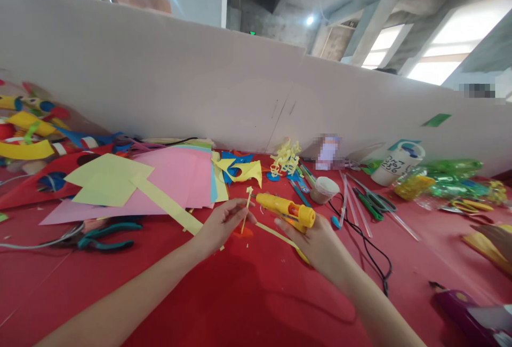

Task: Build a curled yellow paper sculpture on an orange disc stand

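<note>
My right hand [314, 240] is wrapped round a yellow hot glue gun [286, 211], its nozzle pointing left. Between the fingertips of my left hand [222, 224], a thin pale-yellow paper strip [247, 211] stands nearly upright, with a small folded piece at its top. The nozzle is close to the strip's upper part; whether they touch I cannot tell. Below the strip lies an orange piece [243, 233] on the red table [224, 293]. Another pale-yellow strip [277, 234] lies under the glue gun.
Left are teal-handled pliers [106, 237], pink paper sheets [172, 179] and yellow paper [110, 176]. Behind sit curled yellow paper [286, 159] and a paper cup [324, 189]. A black cable [368, 237], scissors [380, 203] and a purple tool [466, 309] lie right. Another person's hand [496, 240] shows far right.
</note>
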`<action>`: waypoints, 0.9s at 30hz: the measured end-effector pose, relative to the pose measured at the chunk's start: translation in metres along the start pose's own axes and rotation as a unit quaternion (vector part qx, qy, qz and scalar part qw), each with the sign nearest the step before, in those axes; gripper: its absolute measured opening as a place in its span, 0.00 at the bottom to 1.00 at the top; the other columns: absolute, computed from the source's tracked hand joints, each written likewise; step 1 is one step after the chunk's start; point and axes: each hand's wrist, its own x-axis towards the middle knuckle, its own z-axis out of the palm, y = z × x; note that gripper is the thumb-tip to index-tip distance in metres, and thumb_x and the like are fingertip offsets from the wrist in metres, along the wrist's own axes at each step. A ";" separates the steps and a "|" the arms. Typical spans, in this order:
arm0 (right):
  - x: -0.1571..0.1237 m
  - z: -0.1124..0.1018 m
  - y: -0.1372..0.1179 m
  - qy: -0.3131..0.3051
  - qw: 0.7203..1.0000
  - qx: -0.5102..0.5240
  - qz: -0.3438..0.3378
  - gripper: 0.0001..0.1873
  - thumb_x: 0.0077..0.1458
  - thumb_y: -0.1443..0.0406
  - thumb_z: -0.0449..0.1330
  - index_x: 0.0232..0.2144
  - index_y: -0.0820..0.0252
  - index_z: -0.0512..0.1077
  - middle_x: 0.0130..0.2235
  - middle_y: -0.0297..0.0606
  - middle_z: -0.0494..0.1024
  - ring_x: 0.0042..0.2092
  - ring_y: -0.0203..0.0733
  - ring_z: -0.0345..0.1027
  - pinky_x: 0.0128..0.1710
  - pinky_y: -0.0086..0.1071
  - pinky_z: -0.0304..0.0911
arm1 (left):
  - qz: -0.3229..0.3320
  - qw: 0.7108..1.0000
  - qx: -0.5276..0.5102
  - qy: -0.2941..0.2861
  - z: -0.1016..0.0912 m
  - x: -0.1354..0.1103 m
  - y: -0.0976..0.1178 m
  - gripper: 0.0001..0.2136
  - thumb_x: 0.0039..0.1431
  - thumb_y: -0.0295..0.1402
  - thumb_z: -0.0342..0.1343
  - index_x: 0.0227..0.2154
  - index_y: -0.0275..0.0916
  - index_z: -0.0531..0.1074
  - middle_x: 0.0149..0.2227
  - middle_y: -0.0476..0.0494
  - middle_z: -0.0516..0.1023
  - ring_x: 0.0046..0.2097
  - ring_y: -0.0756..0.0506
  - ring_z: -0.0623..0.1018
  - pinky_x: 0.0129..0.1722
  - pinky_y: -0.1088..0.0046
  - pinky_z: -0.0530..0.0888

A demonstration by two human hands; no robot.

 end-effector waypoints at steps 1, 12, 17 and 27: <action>0.000 0.000 0.000 -0.002 1.000 0.001 0.000 0.13 0.53 0.58 0.55 0.38 0.57 0.72 0.38 0.40 0.78 0.41 0.47 0.72 0.39 0.35 0.69 | 0.000 1.000 -0.001 0.000 0.000 0.000 0.000 0.11 0.58 0.38 0.48 0.39 0.38 0.66 0.31 0.43 0.78 0.36 0.46 0.75 0.38 0.69 0.67; 0.000 0.000 -0.002 -0.007 1.000 0.016 -0.005 0.13 0.54 0.57 0.54 0.39 0.55 0.72 0.39 0.39 0.78 0.41 0.47 0.72 0.39 0.36 0.69 | -0.003 1.000 0.003 0.003 0.000 -0.001 0.002 0.11 0.58 0.38 0.48 0.40 0.38 0.67 0.31 0.43 0.78 0.36 0.46 0.75 0.39 0.69 0.67; 0.001 -0.005 -0.007 -0.038 0.998 0.033 -0.022 0.13 0.55 0.59 0.54 0.40 0.53 0.72 0.39 0.36 0.78 0.42 0.44 0.72 0.40 0.34 0.68 | -0.001 1.000 0.010 0.012 -0.001 0.000 -0.003 0.11 0.58 0.39 0.48 0.40 0.40 0.67 0.31 0.44 0.79 0.37 0.46 0.75 0.38 0.69 0.68; -0.021 -0.120 0.018 0.056 0.960 0.177 0.211 0.13 0.42 0.56 0.63 0.17 0.58 0.71 0.13 0.35 0.64 0.14 0.29 0.55 0.12 0.26 0.47 | 0.019 0.997 0.052 0.048 -0.015 0.009 -0.013 0.09 0.57 0.38 0.49 0.37 0.39 0.65 0.34 0.43 0.80 0.41 0.45 0.76 0.45 0.65 0.67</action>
